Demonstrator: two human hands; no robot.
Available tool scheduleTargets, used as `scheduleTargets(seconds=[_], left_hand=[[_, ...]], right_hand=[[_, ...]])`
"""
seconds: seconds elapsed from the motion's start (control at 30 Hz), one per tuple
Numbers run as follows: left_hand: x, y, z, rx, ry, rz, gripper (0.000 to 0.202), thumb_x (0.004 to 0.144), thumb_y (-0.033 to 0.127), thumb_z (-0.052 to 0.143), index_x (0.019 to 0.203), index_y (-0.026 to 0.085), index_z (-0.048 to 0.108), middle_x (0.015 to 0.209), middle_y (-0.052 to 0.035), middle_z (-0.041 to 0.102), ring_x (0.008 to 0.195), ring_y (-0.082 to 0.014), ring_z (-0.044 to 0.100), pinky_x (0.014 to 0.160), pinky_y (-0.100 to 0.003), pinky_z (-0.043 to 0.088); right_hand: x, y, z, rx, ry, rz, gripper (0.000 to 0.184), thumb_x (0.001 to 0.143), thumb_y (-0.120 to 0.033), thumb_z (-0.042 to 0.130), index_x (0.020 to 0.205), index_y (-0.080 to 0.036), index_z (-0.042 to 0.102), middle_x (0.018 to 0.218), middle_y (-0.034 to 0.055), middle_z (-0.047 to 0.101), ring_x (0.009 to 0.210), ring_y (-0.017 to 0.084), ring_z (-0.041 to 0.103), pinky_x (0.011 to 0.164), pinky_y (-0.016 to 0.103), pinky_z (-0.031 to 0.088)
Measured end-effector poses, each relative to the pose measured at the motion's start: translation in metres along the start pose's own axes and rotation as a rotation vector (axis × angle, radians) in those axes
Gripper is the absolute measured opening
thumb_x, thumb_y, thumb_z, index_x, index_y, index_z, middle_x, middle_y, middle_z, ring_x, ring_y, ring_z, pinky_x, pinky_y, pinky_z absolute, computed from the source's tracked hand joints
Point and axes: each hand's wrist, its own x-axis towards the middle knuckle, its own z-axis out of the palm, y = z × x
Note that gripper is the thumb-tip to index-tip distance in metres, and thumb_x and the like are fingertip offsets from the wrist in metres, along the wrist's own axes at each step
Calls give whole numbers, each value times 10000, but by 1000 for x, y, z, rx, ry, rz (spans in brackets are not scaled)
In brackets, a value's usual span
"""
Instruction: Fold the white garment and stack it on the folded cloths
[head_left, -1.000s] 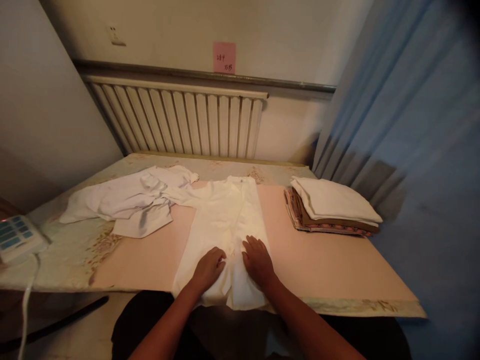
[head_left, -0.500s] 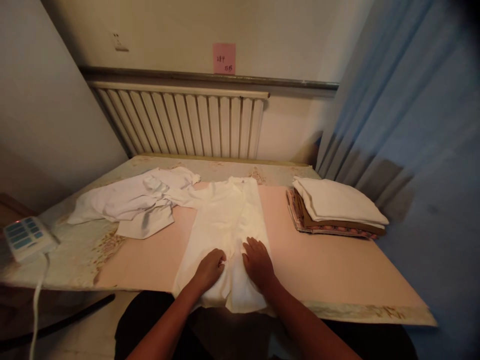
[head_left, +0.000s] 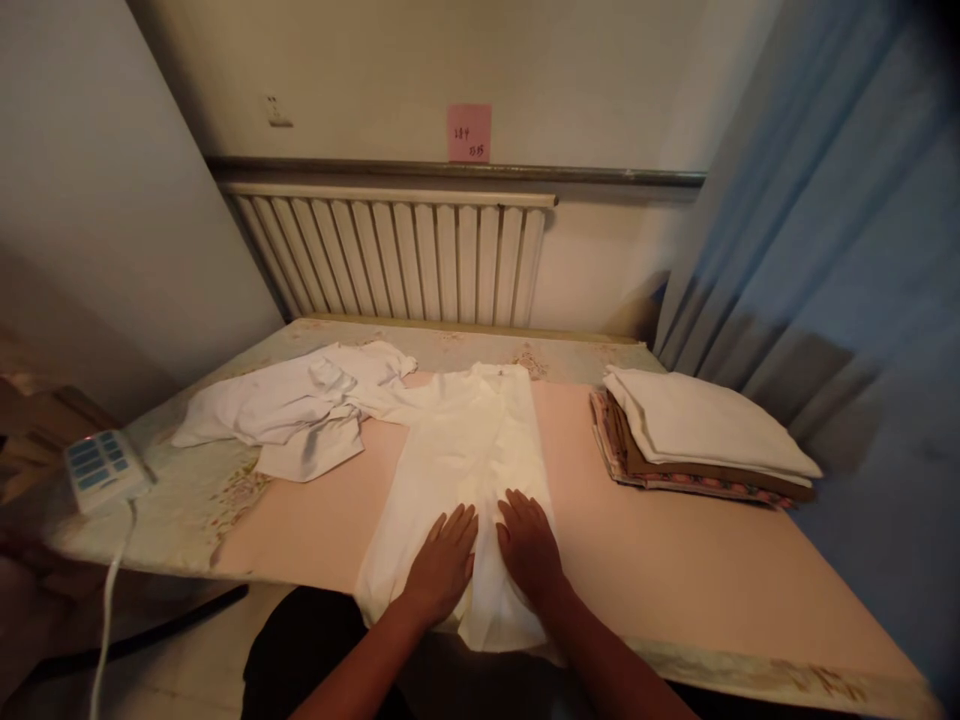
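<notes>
Left hand and right hand lie open on white garment, near half, gripping nothing. Likely smoothing; next calls for even palm pressure.

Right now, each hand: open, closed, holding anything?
Left hand: open, palm down on the white garment, no grip visible.
Right hand: open, palm down on the garment, no grip visible.
</notes>
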Motion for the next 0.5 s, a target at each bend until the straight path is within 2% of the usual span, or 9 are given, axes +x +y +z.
scheduleTargets(seconds=[0.13,0.2,0.3,0.4,0.5], left_hand=[[-4,-12,2,-94,32,-56,494,939,295,417,1425,205,415,1498,-103,437,1428,-231,317,1149,-492,317],[-7,-24,4,-138,111,-152,474,950,346,402,1388,173,461,1467,-130,473,1407,-244,358,1132,-483,347],[-8,-49,3,-204,251,-329,448,934,323,394,1334,154,507,1424,-145,517,1352,-252,440,1110,-490,375],[-6,-76,-8,-355,317,-502,424,897,299,419,1278,159,541,1360,-126,578,1273,-239,523,1100,-486,387],[0,-104,-27,-571,294,-658,402,869,314,455,1211,137,574,1252,-126,647,1141,-231,614,1043,-462,444]], right_hand=[[-1,1,3,6,19,-6,333,890,-135,470,1194,-155,606,1319,131,593,1282,255,495,1106,475,350],[-1,1,4,11,24,-6,337,886,-135,475,1195,-159,607,1319,128,594,1287,253,491,1107,474,350],[-2,2,6,10,22,-9,347,880,-133,472,1198,-170,605,1322,120,592,1288,255,491,1104,474,359],[-4,4,9,-25,0,-22,362,878,-128,461,1210,-167,597,1330,127,584,1288,263,492,1101,483,364],[-6,7,12,-72,-23,-54,368,881,-137,464,1226,-157,587,1340,139,575,1286,271,495,1099,486,368]])
